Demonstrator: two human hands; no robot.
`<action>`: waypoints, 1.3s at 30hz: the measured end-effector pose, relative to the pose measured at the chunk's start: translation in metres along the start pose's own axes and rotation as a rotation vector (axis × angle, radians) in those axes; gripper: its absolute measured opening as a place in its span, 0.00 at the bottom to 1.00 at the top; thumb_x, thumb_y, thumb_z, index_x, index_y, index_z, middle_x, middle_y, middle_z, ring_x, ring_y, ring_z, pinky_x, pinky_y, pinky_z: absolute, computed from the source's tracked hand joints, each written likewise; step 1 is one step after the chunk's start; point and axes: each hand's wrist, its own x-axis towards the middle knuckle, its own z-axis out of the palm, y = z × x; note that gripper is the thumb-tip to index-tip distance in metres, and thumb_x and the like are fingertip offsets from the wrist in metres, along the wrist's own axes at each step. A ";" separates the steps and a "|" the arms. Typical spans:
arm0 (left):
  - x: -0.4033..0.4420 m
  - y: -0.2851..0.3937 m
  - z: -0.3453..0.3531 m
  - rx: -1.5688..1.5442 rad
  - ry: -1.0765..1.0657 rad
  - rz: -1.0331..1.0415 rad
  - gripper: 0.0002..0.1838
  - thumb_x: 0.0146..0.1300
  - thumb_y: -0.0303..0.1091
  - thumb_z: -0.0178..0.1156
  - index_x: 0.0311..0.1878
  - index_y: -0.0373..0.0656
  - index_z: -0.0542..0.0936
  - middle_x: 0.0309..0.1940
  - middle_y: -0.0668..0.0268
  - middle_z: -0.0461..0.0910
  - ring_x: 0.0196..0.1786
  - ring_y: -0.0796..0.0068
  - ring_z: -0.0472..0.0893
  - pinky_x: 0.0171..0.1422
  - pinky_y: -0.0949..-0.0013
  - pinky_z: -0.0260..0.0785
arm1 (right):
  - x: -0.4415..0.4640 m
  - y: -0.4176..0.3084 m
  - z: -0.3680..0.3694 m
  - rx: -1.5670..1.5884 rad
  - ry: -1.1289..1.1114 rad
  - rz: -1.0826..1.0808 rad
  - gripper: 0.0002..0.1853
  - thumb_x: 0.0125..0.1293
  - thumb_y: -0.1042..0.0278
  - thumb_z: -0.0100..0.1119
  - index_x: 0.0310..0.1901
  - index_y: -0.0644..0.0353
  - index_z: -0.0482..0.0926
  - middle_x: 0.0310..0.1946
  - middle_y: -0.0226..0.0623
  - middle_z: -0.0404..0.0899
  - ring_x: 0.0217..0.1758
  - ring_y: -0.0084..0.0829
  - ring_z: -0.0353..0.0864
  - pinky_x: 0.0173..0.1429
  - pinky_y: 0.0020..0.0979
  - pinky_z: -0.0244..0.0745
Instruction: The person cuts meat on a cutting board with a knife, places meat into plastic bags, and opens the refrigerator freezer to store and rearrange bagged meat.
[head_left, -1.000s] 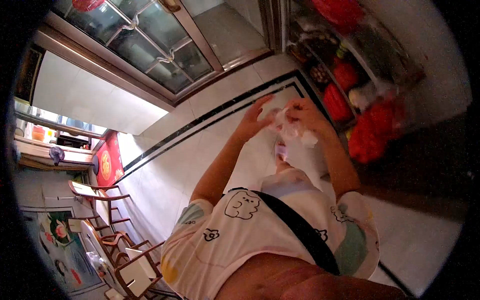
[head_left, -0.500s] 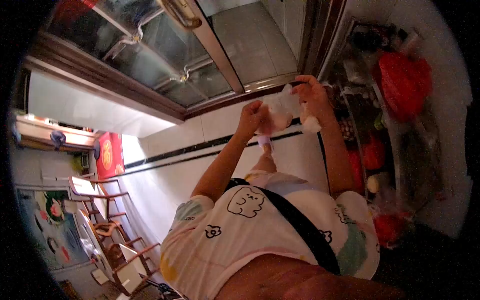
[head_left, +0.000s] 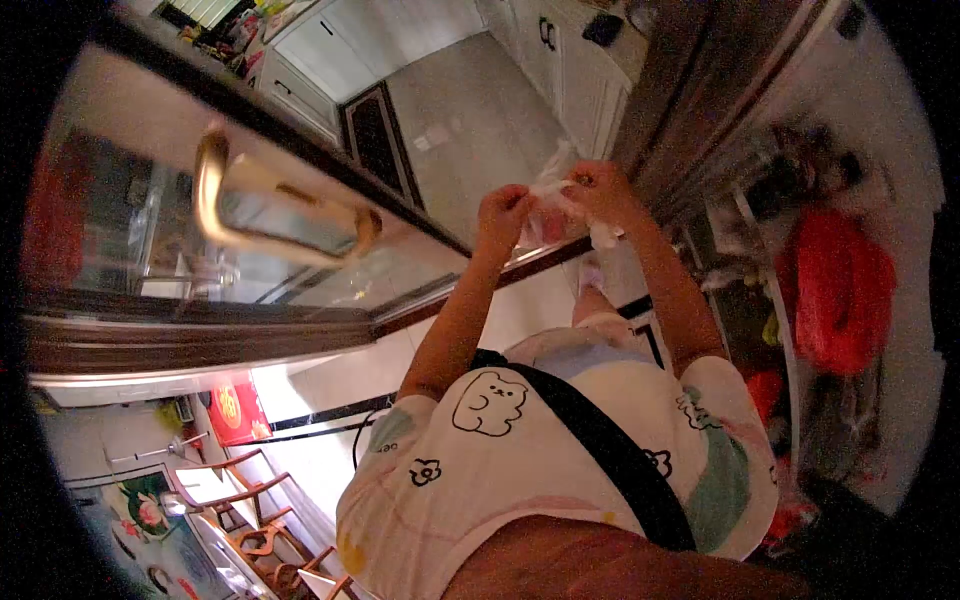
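A thin, translucent plastic bag [head_left: 547,222] is stretched between my two hands, with something pinkish showing through its lower part; what it is I cannot make out. My left hand [head_left: 502,218] pinches the bag's left side, fingers closed. On the other side, my right hand [head_left: 608,198] has its fingers curled round the gathered plastic, and a whitish bunch hangs below that palm. Both hands are in front of my body, over the door threshold.
A glass door [head_left: 290,210] with a gold handle [head_left: 215,195] stands at the left. Beyond the doorway are a tiled floor [head_left: 470,100] and white cabinets [head_left: 325,50]. At right, a red plastic bag [head_left: 845,290] is beside a cluttered shelf. Wooden chairs [head_left: 235,480] stand lower left.
My view has shifted toward the doorway, and more of the room beyond shows. My hands have come closer together, still holding the plastic bag.
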 end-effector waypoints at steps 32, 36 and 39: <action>0.618 -0.018 -0.265 -0.280 0.587 -0.028 0.10 0.54 0.19 0.55 0.39 0.40 0.79 0.29 0.67 0.78 0.30 0.80 0.75 0.36 0.78 0.68 | 0.749 -0.012 0.018 0.593 -0.497 -0.158 0.10 0.55 0.62 0.65 0.29 0.60 0.79 0.22 0.28 0.77 0.23 0.20 0.73 0.29 0.25 0.71; 0.689 -0.015 -0.303 -0.680 0.547 0.005 0.07 0.57 0.22 0.55 0.38 0.40 0.78 0.32 0.66 0.79 0.32 0.80 0.77 0.35 0.77 0.70 | 0.820 -0.009 0.013 0.980 -0.413 0.049 0.06 0.60 0.68 0.60 0.29 0.58 0.76 0.24 0.25 0.74 0.25 0.15 0.71 0.29 0.19 0.67; 0.758 -0.020 -0.326 -0.259 0.459 0.085 0.05 0.57 0.28 0.58 0.36 0.39 0.78 0.32 0.66 0.79 0.33 0.81 0.76 0.35 0.76 0.69 | 0.887 -0.007 0.019 1.136 -0.494 0.130 0.05 0.61 0.68 0.57 0.31 0.58 0.75 0.23 0.23 0.72 0.23 0.15 0.70 0.29 0.18 0.68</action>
